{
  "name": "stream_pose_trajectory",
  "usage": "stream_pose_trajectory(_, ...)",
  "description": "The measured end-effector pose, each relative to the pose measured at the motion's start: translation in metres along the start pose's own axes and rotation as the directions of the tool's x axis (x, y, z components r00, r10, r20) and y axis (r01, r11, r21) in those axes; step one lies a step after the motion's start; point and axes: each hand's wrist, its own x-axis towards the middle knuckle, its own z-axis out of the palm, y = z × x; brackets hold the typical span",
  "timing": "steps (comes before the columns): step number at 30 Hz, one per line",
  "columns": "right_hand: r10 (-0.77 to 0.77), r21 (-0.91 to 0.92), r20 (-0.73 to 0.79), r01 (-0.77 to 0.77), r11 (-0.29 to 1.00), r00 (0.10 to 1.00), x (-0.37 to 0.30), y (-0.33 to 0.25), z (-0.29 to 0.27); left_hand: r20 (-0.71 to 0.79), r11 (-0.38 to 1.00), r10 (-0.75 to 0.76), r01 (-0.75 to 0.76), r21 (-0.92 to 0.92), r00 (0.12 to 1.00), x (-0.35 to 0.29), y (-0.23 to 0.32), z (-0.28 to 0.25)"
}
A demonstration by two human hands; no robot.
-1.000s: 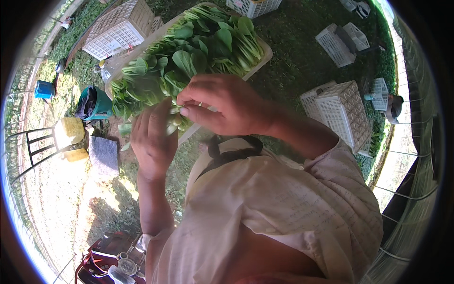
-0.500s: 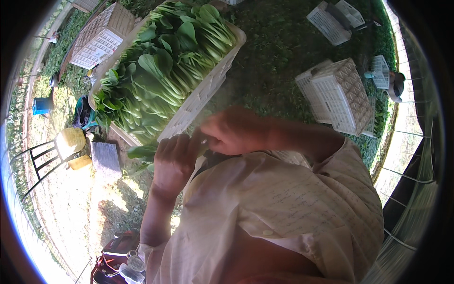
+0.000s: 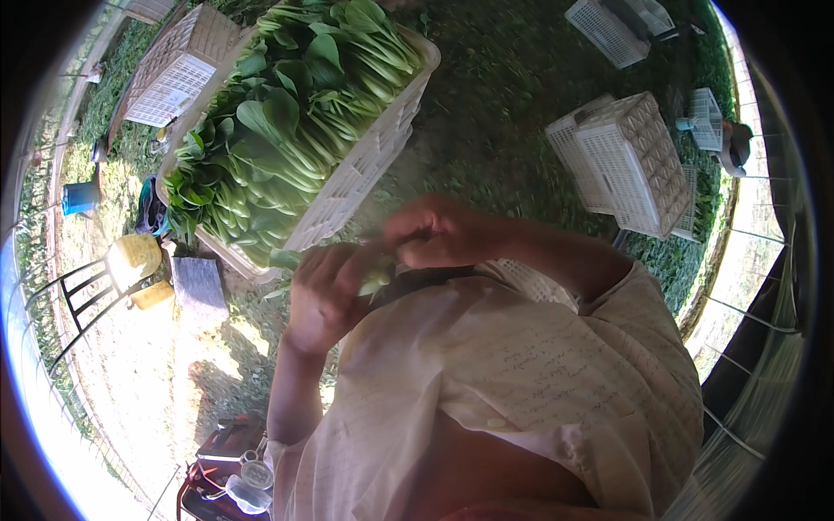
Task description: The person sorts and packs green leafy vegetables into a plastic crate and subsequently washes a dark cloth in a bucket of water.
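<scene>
My left hand (image 3: pixel 328 291) is closed around a leafy green, seemingly a bok choy (image 3: pixel 374 284). Its pale stem end shows on the right of my fingers, and leaf pokes out on their left. Close by, my right hand (image 3: pixel 433 230) has its fingers curled and pinched together; whatever they grip is too blurred to make out. Both hands are in front of my body, just below a white crate (image 3: pixel 369 165) heaped with bok choy (image 3: pixel 278 130). The greens lie in rows, leaves to the upper left and pale stems to the lower right.
White plastic crates (image 3: pixel 630 165) stand on the grass to the right, with more (image 3: pixel 604 30) farther off. Another crate (image 3: pixel 178 65) is at upper left. On the left are a yellow container (image 3: pixel 133 258), a blue bucket (image 3: pixel 80 198) and a grey slab (image 3: pixel 199 286).
My right hand has shifted right, away from the left hand. The left hand has turned slightly, so the pale stem end now shows. The whole view has shifted a little.
</scene>
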Motion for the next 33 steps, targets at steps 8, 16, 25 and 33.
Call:
stream_pose_trajectory(8,0.197,0.435,0.078,-0.211,0.875,0.977,-0.034,0.022,-0.021,0.127,0.977,0.206,-0.196,-0.086,0.97,0.043,0.003,0.006)
stream_pose_trajectory(16,0.367,-0.475,-0.238,-0.437,0.764,0.899,-0.077,0.066,-0.07,0.177,0.964,0.186,-0.214,0.157,0.967,0.045,-0.032,0.008)
stream_pose_trajectory(25,-0.303,-0.648,-0.44,-0.065,0.759,0.845,0.066,0.068,-0.021,0.181,0.98,0.001,-0.037,0.195,0.983,-0.009,-0.044,-0.013)
stream_pose_trajectory(33,-0.293,-0.86,-0.387,-0.228,0.457,0.874,0.191,0.092,-0.001,0.071,0.989,-0.022,0.012,0.145,0.997,-0.066,-0.107,-0.065)
